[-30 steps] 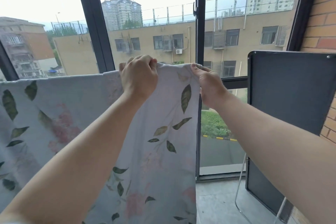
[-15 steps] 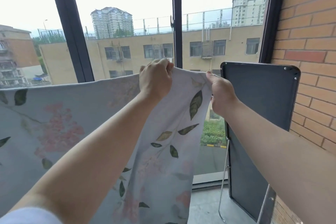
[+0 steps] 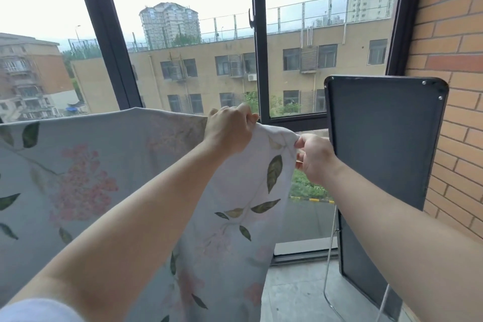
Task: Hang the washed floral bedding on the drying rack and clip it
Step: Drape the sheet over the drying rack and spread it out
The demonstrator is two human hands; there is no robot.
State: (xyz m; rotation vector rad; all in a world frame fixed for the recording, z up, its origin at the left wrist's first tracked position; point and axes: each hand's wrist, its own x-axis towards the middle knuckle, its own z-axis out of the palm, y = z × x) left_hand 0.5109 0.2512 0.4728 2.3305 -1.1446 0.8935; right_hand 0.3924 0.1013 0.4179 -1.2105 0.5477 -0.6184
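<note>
Both hands pinch floral bedding (image 3: 109, 165) top hem: left hand (image 3: 230, 127) bunches edge, right hand (image 3: 315, 155) grips corner; sheet hangs by window, rack hidden; soft, limp, likely damp-heavy, hold along hem

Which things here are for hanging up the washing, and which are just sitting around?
For the job:
pale floral bedding sheet
left hand gripping its top edge
right hand pinching its corner

Just there:
dark flat folded panel on metal legs
orange brick wall
black-framed window
</note>
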